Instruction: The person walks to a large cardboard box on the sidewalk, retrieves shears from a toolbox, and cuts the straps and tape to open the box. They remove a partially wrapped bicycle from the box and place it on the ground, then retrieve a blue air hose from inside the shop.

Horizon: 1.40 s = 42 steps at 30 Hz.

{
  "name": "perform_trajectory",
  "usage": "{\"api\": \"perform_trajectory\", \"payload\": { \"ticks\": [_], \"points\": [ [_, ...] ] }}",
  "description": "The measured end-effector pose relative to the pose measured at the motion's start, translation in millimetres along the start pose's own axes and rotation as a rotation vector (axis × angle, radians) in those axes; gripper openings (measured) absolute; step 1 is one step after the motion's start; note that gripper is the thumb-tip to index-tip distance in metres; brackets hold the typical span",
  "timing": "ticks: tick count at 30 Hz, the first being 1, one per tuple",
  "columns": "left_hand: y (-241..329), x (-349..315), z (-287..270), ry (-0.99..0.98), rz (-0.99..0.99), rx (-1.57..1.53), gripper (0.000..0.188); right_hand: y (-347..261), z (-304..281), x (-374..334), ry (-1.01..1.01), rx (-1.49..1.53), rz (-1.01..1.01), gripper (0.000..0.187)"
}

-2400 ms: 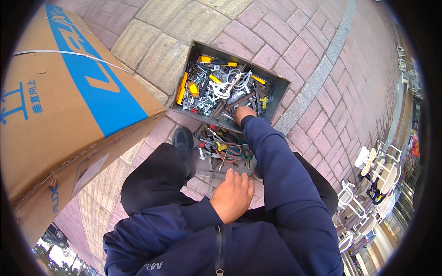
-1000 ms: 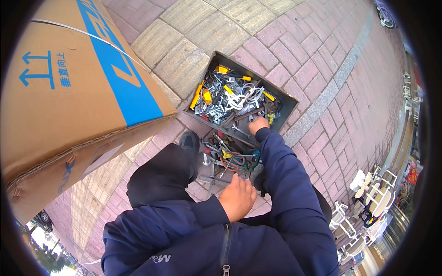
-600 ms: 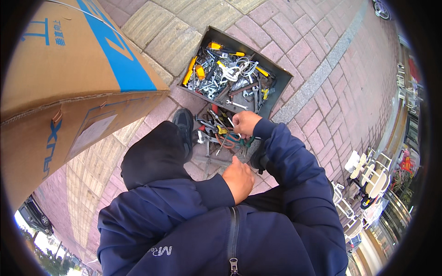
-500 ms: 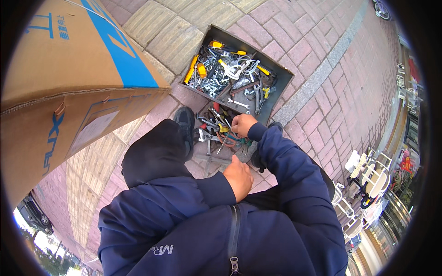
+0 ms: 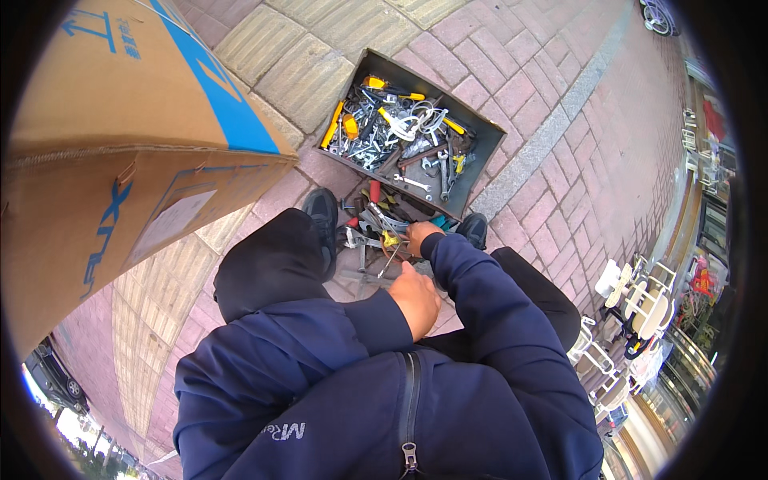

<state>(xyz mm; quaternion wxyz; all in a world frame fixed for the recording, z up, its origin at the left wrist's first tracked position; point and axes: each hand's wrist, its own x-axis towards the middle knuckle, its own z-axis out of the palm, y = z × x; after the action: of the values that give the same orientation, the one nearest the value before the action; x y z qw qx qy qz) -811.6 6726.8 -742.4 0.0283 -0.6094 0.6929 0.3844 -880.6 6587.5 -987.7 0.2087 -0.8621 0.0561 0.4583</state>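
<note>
My right hand is low over a heap of tools on the paving between my feet. Its fingers are closed around the upper end of a thin metal rod, which slants down toward the left; the rod's full kind does not show. Close by on the near side is my left hand, its back toward me and fingers curled; whatever they may hold is hidden. In the heap are a red-handled tool and a yellow piece.
A dark metal toolbox tray full of fasteners, wrenches and yellow-handled tools stands just beyond the heap. At left rises a large cardboard box. White chairs stand at right. My shoes flank the heap.
My right hand has moved down and slightly nearer, and the thin rod has shifted nearer with it. My left hand has reached forward a little, so the two hands are closer together.
</note>
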Motion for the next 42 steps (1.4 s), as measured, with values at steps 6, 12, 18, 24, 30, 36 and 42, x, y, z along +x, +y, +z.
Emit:
{"api": "perform_trajectory", "payload": {
  "ticks": [6, 12, 18, 24, 30, 36, 42],
  "points": [
    [-13, -1, -12, -0.127, -0.016, -0.101, 0.04, 10, 19, -32, -0.159, 0.381, -0.075, 0.04],
    [-45, -14, -7, -0.071, -0.214, -0.062, 0.045, -8, 36, -68, 0.098, 0.526, 0.033, 0.05],
    [-69, -41, 2, 0.033, -0.402, -0.091, 0.038, -37, -26, -150, 0.294, -0.23, -0.144, 0.029],
    [-52, -42, 2, 0.379, -0.378, -0.452, 0.078, -75, -132, -283, 0.343, 0.657, 0.087, 0.036],
    [-10, -34, -5, 0.798, 0.172, -1.4, 0.043, -125, -168, -348, 0.54, 0.932, -0.175, 0.04],
    [24, -72, -20, 1.014, 0.511, -1.862, 0.046, -166, -149, -312, 1.007, 0.621, -0.605, 0.053],
    [33, -112, -25, 1.065, 0.429, -1.637, 0.051, -187, -144, -302, 0.478, 1.497, -0.847, 0.038]
  ]
}}
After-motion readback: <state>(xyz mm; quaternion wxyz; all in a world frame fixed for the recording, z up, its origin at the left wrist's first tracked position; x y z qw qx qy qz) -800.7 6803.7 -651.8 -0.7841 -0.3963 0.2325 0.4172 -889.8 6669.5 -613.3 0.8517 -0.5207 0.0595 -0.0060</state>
